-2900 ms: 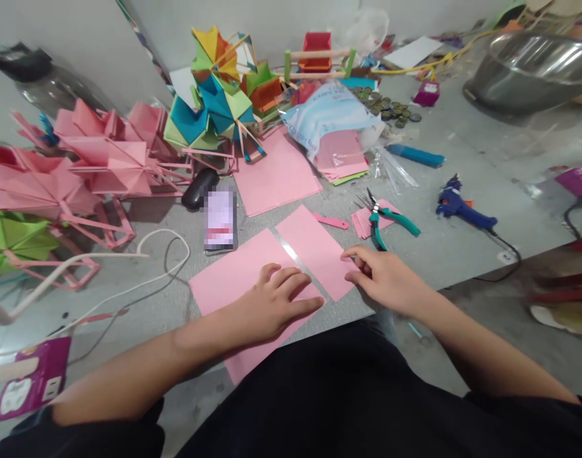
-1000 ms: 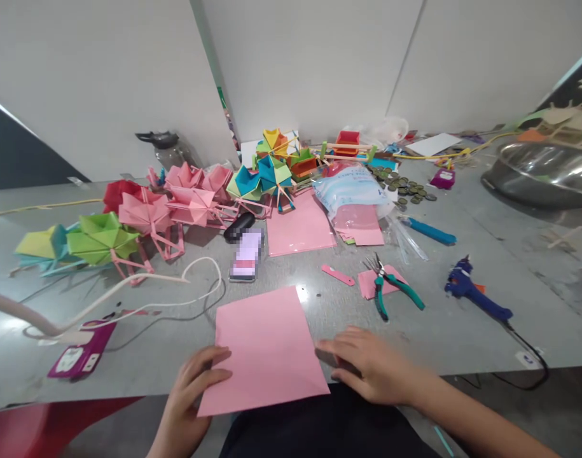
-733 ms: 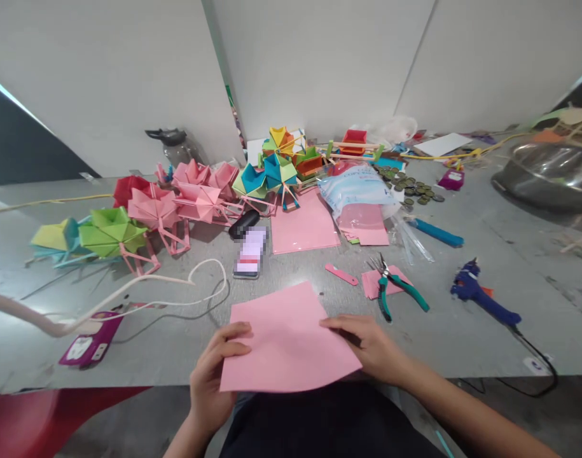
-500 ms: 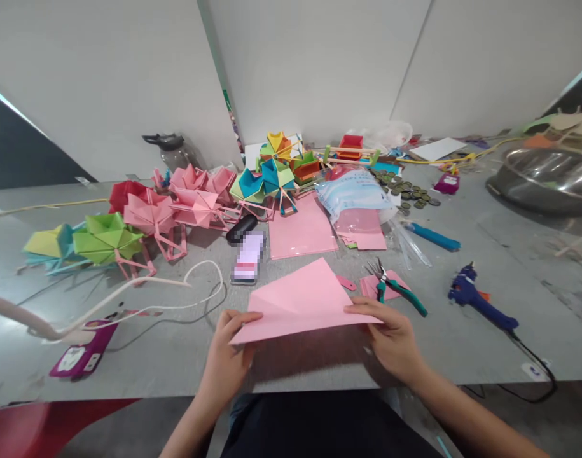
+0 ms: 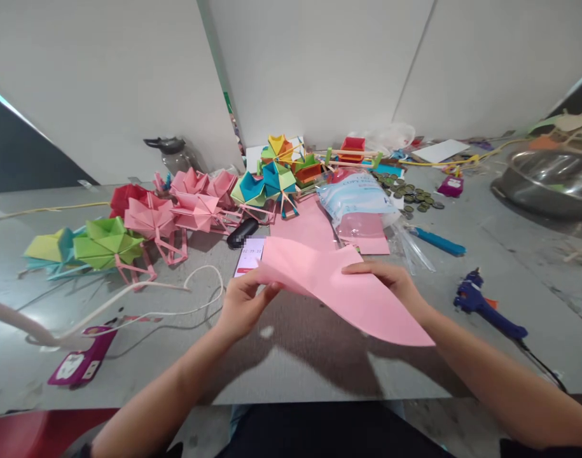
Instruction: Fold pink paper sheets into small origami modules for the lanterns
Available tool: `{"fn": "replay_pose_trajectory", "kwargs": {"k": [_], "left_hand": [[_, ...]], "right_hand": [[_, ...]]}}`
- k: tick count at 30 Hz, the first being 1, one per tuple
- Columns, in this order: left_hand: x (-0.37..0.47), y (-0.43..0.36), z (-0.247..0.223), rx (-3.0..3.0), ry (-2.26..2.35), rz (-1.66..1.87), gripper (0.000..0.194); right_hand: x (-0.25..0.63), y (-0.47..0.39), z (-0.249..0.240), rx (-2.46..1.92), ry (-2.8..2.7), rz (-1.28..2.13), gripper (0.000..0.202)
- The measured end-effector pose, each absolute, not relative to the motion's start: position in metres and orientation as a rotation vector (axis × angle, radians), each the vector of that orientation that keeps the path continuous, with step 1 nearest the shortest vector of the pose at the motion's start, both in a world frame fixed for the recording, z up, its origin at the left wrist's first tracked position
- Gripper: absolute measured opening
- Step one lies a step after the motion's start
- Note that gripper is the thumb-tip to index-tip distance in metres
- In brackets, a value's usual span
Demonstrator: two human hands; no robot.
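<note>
A sheet of pink paper (image 5: pixel 352 292) is held up above the front of the grey table, bent in a curve, its right corner drooping toward my right forearm. My left hand (image 5: pixel 245 299) pinches its left end between thumb and fingers. My right hand (image 5: pixel 390 280) grips it near the upper right edge, fingers on top and the thumb hidden beneath. Behind the sheet, a phone (image 5: pixel 249 256) with a lit screen is partly covered. More pink paper (image 5: pixel 303 222) lies flat beyond it, beside a plastic copy-paper bag (image 5: pixel 360 197).
Folded paper models (image 5: pixel 150 216) line the left and back of the table (image 5: pixel 176 362). A glue gun (image 5: pixel 488 308), a blue cutter (image 5: pixel 438 242) and a metal bowl (image 5: pixel 548 184) are on the right. A purple item (image 5: pixel 83 359) and white cable lie at left.
The pink sheet has turned and bent, its left end rising and its right corner swinging down right. Both hands have moved up with it. The green-handled pliers are now hidden behind the sheet and right hand.
</note>
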State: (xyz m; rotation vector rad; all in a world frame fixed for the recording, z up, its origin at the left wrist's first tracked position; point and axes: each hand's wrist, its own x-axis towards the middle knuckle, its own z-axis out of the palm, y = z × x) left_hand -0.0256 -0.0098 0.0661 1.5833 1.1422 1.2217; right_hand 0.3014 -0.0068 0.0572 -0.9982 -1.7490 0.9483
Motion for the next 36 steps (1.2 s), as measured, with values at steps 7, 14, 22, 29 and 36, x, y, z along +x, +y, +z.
{"fn": "replay_pose_trajectory", "kwargs": {"k": [7,14,22,29,36], "left_hand": [[-0.017,0.003,0.021,1.29,1.235,1.301,0.048],[-0.019,-0.001,0.017,1.365,1.22,1.271,0.035],[-0.024,0.001,0.017,1.301,1.151,1.274,0.033],[-0.024,-0.002,0.02,1.409,1.154,1.314,0.035],[-0.022,-0.013,0.016,1.425,1.266,1.292,0.025]], "right_hand": [[0.285,0.007,0.032,-1.102,-1.665,0.859,0.029],[0.285,0.003,0.027,-1.116,-1.625,1.006,0.046],[0.275,-0.009,0.025,-1.124,-1.587,1.069,0.051],[0.275,-0.011,0.018,-1.22,-1.495,1.04,0.027],[0.277,-0.018,0.02,-1.359,-1.423,1.045,0.028]]}}
